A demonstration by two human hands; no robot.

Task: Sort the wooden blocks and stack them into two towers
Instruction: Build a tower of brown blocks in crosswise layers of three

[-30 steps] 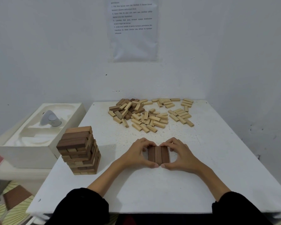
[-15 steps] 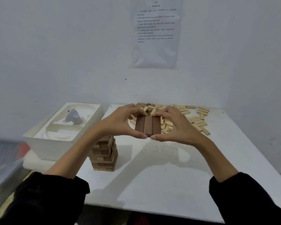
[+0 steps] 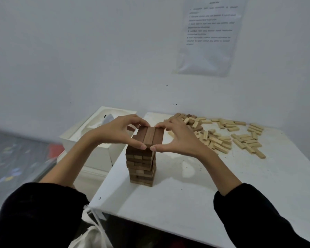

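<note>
Head view, looking down across a white worktop (image 3: 222,194). Holds a flat row of three dark blocks (image 3: 150,136) between both hands, long sides touching, grain running away from the camera. Grips with the left hand (image 3: 118,131) from 9 o'clock of the row, thumb pressed to the near end and fingers curled over the far end. Mirrors that with the right hand (image 3: 179,140) from 3 o'clock, its thumb tip almost meeting the left thumb at 6 o'clock of the row. Row right at the top of the dark tower (image 3: 141,165); cannot tell whether resting on it or just clear of it. Tower upright at about 9 o'clock on the worktop, close to the left edge, built of crossed layers, mostly dark wood with some paler ends showing, a few layers slightly out of line.

Loose pale blocks (image 3: 222,138) scattered flat toward 1 to 2 o'clock on the worktop, well apart from the tower, with a few dark pieces mixed in at the pile's far left. White tray (image 3: 97,140) off the worktop at 10 o'clock, just beside its left edge, with a grey object (image 3: 108,119) inside, partly hidden by the left hand. Printed sheet (image 3: 209,33) on the wall at 1 o'clock, text too small to read. Black sleeves (image 3: 43,212) at 7 and 5 o'clock of the frame. Pale cloth bag (image 3: 91,235) with a drawstring at 7 o'clock, below the near corner of the worktop.
</note>
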